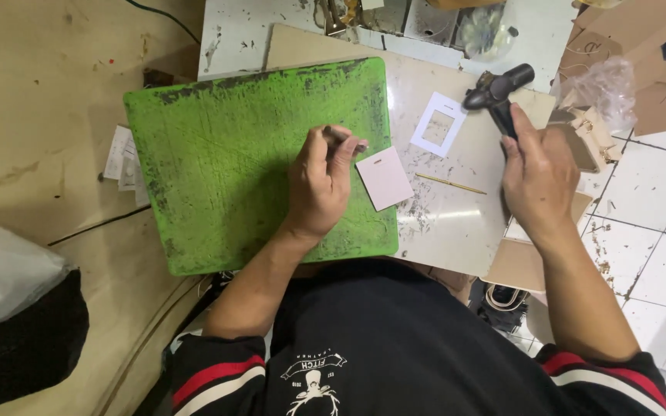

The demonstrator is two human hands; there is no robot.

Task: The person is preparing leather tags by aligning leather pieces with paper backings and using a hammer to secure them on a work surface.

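My left hand (319,185) rests on a worn green cutting mat (225,162) and pinches a thin metal punch tool (352,143) near the mat's right edge. The tool's tip stands by the top edge of a small pale pink card (384,179) with a slot cut in it, lying half on the mat. My right hand (537,179) grips the handle of a black hammer (499,88), raised above the board to the right of the card.
A white card frame with a rectangular window (438,124) and a thin wooden stick (450,183) lie on a beige board (456,223). Brown card pieces (649,69) and clear plastic bags (603,88) crowd the right. A white tiled floor (657,223) surrounds them; a dark bag (17,323) sits at left.
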